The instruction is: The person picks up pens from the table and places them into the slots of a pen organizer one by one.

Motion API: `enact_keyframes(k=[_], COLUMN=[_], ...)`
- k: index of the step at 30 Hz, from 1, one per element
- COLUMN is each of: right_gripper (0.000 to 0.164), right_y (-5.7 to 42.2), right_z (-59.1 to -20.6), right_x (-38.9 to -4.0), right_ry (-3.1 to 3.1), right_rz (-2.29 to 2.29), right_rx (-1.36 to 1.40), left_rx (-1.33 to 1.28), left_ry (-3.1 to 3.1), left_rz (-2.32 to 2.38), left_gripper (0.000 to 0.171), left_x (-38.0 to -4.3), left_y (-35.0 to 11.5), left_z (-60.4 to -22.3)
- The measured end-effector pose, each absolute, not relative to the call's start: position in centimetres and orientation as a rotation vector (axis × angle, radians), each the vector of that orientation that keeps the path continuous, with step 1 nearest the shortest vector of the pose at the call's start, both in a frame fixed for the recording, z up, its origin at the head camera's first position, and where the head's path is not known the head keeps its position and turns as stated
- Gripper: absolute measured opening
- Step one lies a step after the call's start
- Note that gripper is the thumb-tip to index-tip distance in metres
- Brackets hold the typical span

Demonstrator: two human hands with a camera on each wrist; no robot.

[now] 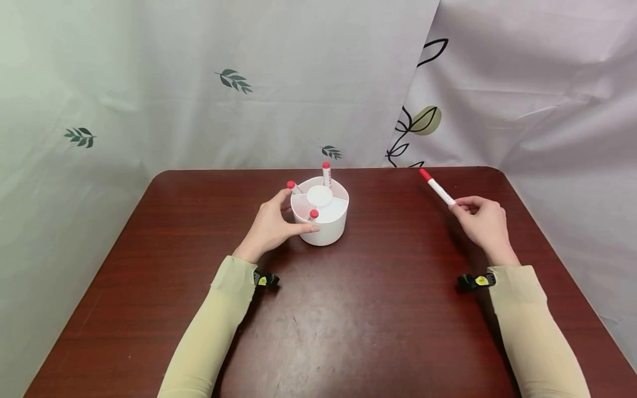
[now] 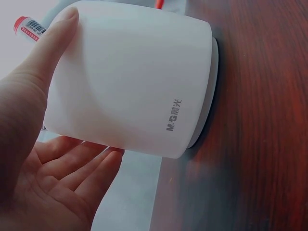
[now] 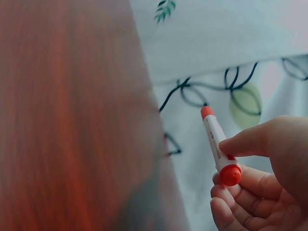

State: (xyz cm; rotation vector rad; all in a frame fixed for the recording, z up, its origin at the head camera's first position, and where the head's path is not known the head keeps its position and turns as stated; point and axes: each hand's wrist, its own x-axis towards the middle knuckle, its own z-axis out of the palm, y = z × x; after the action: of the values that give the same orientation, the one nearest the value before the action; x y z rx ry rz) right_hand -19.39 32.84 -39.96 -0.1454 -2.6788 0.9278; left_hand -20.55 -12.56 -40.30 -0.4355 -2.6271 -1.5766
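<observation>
A round white pen holder (image 1: pixel 333 232) with divided compartments stands on the table. Three red-capped markers poke out of it: one at the back (image 1: pixel 327 176), one at the left (image 1: pixel 294 187) and one at the front (image 1: pixel 313 214). My left hand (image 1: pixel 271 224) grips the holder from its left side, thumb across the front wall and fingers round the far side. In the left wrist view, the holder's wall (image 2: pixel 139 72) bears a small printed logo. Off to the right, my right hand (image 1: pixel 483 221) pinches a white marker (image 3: pixel 216 139) with red ends between thumb and fingers, above the table.
The dark red-brown wooden table (image 1: pixel 318 331) has rounded far corners. Pale curtains (image 1: pixel 278 110) with leaf prints hang behind it and along both sides. Each wrist wears a black strap, and the sleeves are pale yellow.
</observation>
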Motion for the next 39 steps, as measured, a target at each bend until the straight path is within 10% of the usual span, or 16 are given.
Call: enact_keyframes(k=[39], right_gripper=[0.016], right_y=[24.0], right_z=[-32.9], right_x=[-19.9], right_ry=[-2.047], right_rz=[1.611], right_rx=[0.115], left_rx=[-0.427], left_ry=[-2.64], left_rz=[-1.559], left_gripper=[0.091], left_x=[-20.5], left_y=[-12.6], left_z=[-40.2])
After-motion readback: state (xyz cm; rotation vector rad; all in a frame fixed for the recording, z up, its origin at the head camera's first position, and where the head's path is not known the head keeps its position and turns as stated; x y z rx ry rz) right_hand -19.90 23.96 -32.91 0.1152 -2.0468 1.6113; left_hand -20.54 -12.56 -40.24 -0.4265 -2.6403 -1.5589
